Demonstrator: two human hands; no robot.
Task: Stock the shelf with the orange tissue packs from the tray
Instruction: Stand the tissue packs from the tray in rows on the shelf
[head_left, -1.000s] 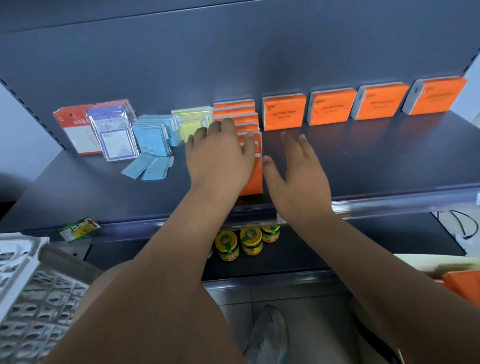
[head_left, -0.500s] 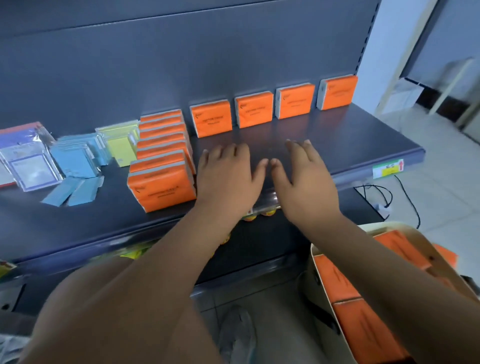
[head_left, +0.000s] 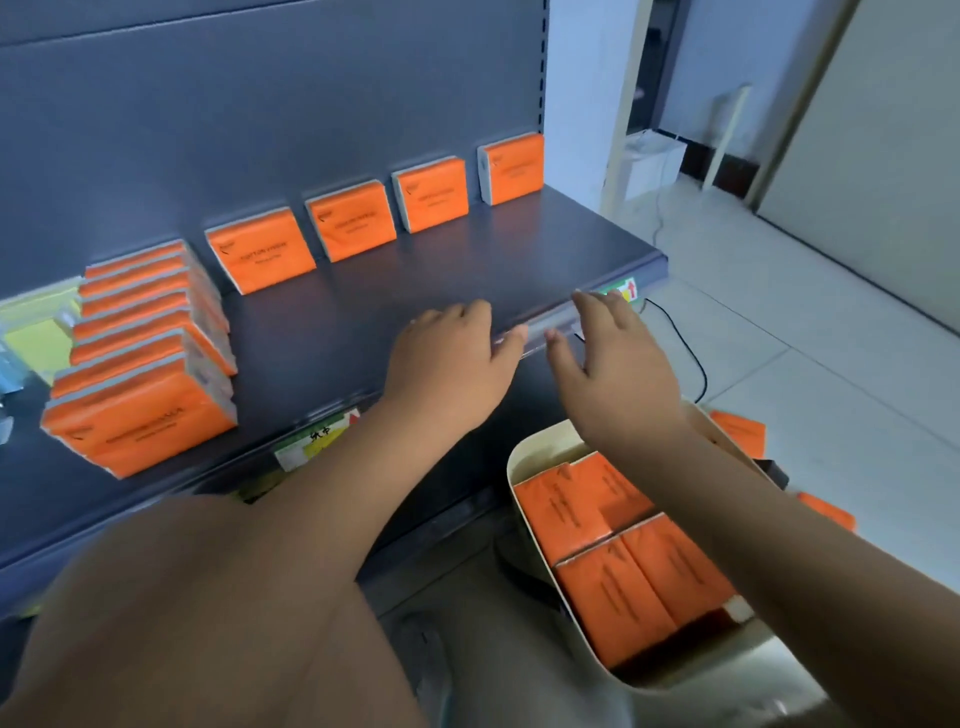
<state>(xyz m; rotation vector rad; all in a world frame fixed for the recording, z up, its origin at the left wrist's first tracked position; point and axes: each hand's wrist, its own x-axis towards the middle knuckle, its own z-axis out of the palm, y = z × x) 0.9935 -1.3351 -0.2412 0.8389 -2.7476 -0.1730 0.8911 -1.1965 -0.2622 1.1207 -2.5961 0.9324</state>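
A row of several orange tissue packs (head_left: 140, 358) stands front to back at the left of the dark shelf (head_left: 395, 291). Several single orange packs (head_left: 350, 218) lean against the shelf's back wall. My left hand (head_left: 449, 358) hovers over the shelf's front edge, fingers relaxed, holding nothing. My right hand (head_left: 610, 358) is just beyond that edge, fingers spread and empty, above the cream tray (head_left: 524, 457). The tray at lower right holds several orange packs (head_left: 623, 566) lying flat.
Yellow packets (head_left: 36, 332) sit at the far left of the shelf. Price labels (head_left: 317, 441) are clipped to the shelf's front rail. A black cable (head_left: 691, 353) runs over the tiled floor at right. More orange packs (head_left: 740, 431) lie beyond the tray.
Both hands have left the row of packs and drawn back rightward to the shelf's front edge. The view has swung right and down, bringing the tray into sight.
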